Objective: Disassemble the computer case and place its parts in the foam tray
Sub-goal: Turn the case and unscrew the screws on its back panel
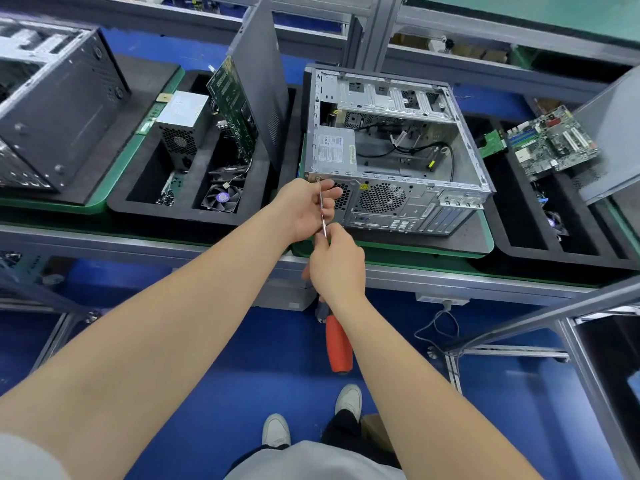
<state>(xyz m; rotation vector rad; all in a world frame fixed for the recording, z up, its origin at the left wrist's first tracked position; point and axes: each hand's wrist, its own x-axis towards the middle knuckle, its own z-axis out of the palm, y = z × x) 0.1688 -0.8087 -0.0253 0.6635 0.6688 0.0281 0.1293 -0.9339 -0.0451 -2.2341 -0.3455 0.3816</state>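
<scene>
Left hand [308, 207], right hand [337, 268]: fingers [329, 194] curled.

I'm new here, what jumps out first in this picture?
The open computer case in the middle, its metal insides bare, catches the eye first. At its near left corner the left hand and right hand grip a long screwdriver with an orange handle. To the left, a black foam tray holds a power supply and a fan.
</scene>
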